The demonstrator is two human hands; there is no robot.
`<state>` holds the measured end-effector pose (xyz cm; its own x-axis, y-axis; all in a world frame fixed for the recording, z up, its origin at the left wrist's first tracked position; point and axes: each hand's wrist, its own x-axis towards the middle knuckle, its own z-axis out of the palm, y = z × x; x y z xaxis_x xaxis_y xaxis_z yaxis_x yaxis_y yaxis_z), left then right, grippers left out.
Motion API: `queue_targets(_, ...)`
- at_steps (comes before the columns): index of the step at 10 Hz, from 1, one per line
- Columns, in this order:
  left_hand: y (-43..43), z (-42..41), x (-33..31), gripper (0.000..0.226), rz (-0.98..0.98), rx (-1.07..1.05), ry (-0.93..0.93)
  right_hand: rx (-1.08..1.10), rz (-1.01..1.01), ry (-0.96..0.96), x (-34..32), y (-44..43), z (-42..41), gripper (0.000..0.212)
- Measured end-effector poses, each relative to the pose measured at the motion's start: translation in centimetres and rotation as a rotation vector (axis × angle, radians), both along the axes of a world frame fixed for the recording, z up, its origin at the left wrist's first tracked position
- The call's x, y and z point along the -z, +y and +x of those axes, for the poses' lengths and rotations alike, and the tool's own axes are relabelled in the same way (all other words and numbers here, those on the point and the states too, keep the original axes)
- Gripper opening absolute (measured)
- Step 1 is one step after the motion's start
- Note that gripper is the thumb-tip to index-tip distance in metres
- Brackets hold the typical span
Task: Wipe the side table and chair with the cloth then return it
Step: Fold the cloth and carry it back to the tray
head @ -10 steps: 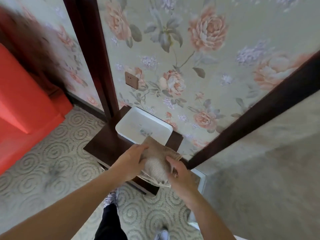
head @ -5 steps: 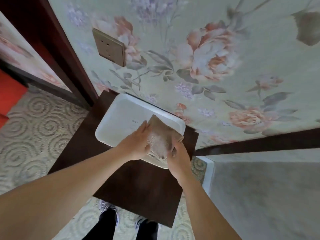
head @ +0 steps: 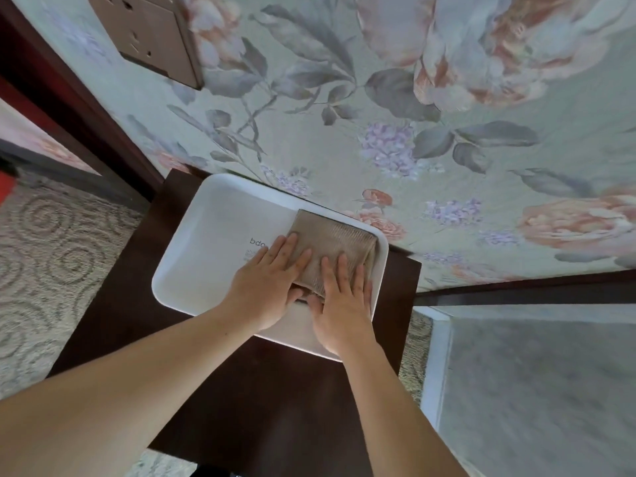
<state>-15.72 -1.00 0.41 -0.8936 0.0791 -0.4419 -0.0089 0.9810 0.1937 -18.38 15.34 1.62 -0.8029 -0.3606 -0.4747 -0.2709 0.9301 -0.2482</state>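
Both hands are down flat on the cloth: the left hand (head: 266,280) lies palm-down with fingers spread and stretched forward, covering the cloth's near left edge and part of the tray floor, while the right hand (head: 344,301) presses beside it, fingers straight and slightly fanned over the cloth's near right portion. Neither hand is clenched or pinching; they're pressing, not gripping, thumbs nearly meeting at the cloth's near edge. That folded beige cloth (head: 335,241) sits in the far right corner of the white tray (head: 206,249), its far edge tucked against the tray's rim. Some small printed lettering on the tray floor peeks out just left of the left fingertips. The tray rests on the far part of the dark wooden side table (head: 261,404), pushed up against the floral wallpaper (head: 378,108). A wall socket plate (head: 155,32) sits high on the left, swirl-patterned carpet (head: 51,263) spreads off the table's left edge.
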Motion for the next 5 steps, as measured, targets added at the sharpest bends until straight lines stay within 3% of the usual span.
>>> queue_targets(3, 0.7, 0.8, -5.4, 0.070, -0.008, 0.025, -0.074, 0.132, -0.223, -0.081, -6.1, 1.4, 1.9, 0.067)
queue_targets(5, -0.7, 5.3, -16.0, 0.079, 0.047, 0.043, -0.020, 0.353, -0.472, -0.110, -17.2, 2.7, 9.6, 0.071)
